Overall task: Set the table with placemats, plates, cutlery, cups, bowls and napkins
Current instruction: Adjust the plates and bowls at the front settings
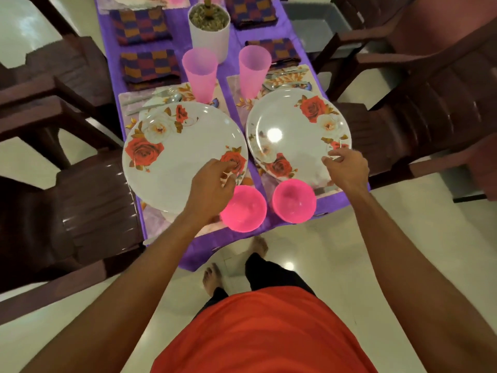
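White left plate (174, 168) pinched by left hand (212, 184), right plate (290, 122) by right hand (348, 169)

The fabric tablecloth (199, 254) is showing plain purple. The left round white plate (177, 162) and the right round white plate (293, 130) are carrying red and cream roses with ochre leaves — the same print. A translucent plastic cup (200, 74) is glowing pale pink; a round plastic bowl (243, 208) is showing a hotter pink. A folded cloth napkin (149, 67) is showing navy, maroon and orange checks — a pale lilac rectangular placemat (234, 83), orange leaf sprigs.
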Available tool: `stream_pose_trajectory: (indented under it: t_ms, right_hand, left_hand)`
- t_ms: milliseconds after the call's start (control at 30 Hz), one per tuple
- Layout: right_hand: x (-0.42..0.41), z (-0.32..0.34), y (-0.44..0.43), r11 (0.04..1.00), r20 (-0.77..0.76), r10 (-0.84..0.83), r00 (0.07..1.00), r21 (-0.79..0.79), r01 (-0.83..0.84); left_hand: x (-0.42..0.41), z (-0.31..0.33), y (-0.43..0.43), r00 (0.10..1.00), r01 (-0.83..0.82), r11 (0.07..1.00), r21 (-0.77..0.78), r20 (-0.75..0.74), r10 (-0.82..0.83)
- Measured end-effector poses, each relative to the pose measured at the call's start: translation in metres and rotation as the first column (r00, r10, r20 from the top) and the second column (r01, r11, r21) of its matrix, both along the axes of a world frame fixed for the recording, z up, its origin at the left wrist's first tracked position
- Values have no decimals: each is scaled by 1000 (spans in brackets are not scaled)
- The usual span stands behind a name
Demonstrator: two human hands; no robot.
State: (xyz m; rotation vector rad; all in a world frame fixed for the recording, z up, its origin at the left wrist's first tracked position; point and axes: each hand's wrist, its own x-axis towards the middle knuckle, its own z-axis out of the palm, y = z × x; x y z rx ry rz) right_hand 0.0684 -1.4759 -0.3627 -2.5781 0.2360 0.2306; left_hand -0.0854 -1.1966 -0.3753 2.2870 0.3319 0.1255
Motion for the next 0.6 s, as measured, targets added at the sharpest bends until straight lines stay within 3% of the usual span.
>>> stream_pose_trajectory:
  t_ms: [133,300,600]
  right_hand:
    - [37,-16,-23,994,-25,-95,995,55,97]
    - [74,-27,-42,981,-36,-158,987,108,161]
    - [104,-54,-62,970,-96,-128,987,197,145]
  left_hand:
    - [60,4,-26,977,-43,989,-139,-214,13]
    - [95,-10,-50,916,-34,999,-32,-400,19]
    - [110,-31,-63,894,-220,975,-41,-408,184]
